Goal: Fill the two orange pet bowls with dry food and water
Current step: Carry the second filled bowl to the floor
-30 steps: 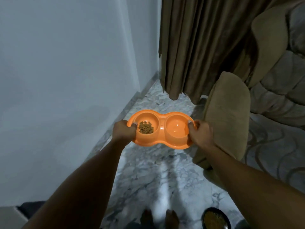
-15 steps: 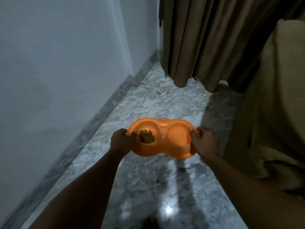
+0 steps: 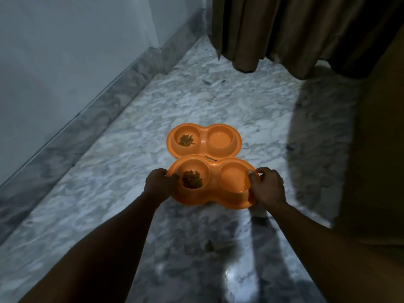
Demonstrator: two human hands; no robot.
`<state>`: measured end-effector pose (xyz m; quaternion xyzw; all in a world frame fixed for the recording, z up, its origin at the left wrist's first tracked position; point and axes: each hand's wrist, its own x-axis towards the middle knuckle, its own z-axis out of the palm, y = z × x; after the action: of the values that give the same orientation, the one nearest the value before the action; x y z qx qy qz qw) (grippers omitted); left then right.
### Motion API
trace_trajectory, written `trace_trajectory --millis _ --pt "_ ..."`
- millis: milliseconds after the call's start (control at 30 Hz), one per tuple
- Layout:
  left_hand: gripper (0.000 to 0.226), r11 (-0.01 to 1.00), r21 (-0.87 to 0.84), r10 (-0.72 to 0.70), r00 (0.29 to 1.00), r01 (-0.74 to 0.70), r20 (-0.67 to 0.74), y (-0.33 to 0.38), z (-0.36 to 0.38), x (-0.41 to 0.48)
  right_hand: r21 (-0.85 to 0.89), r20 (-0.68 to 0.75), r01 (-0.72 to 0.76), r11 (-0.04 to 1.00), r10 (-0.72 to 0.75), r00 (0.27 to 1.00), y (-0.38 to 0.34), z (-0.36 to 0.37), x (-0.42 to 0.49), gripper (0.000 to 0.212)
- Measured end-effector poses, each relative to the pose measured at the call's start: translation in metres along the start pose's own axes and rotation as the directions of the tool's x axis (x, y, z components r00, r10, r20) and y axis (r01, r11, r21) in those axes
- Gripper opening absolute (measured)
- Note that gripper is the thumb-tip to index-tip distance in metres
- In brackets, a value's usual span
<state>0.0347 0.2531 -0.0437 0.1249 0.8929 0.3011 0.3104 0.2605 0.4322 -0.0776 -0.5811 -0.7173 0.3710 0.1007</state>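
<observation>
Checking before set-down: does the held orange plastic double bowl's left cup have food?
Partly filled: brown dry kibble covers only its bottom.

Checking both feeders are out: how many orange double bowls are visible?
2. The far bowl sits on the floor toward the curtain; the near bowl is before it, held at its ends by the left hand and right hand. None seems hidden.

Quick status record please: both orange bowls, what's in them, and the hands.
near bowl: held just in front of the far one; floor contact unclear
left hand: grips its left end
right hand: grips its right end
near contents: left well holds dry food; right well smooth, water unconfirmed
far bowl: on marble floor, kibble on its left side
backdrop: curtain beyond, wall at left
</observation>
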Motion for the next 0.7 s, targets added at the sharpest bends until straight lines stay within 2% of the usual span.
trace_trajectory --millis 467,700 --pt "0.046 0.997 0.061 -0.052 0.998 0.050 0.039 -0.028 0.003 0.030 -0.088 0.016 -0.007 0.996 0.009 1.000 -0.004 0.049 0.007 0.044" --pt "0.031 0.992 0.121 -0.043 0.999 0.039 0.032 -0.029 0.003 0.037 -0.110 0.022 -0.028 0.994 0.030 0.999 -0.009 0.052 0.007 0.045"
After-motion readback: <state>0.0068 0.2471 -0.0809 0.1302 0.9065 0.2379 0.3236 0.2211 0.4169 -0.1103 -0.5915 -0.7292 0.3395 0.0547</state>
